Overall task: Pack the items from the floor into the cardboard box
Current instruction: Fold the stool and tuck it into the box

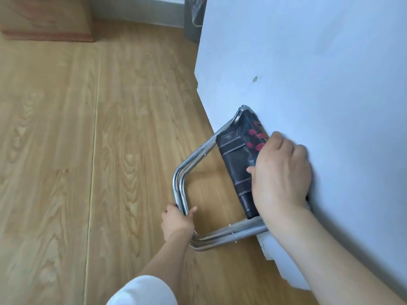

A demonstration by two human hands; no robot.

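A folded camping stool (233, 164) with shiny metal tube legs and a dark fabric seat printed with red marks leans against the white wall. My right hand (279, 172) grips the fabric seat end against the wall. My left hand (176, 220) is closed around the bent metal legs at the stool's lower end, just above the wooden floor. A cardboard box (46, 18) sits at the far top left, blurred, and its inside is hidden.
A white wall (308, 73) fills the right side, with chipped plaster at its lower corner. Wood-pattern floor (88, 150) stretches to the left. A grey object (193, 18) stands at the top beside the wall. My white-clad knee (143, 291) shows at the bottom.
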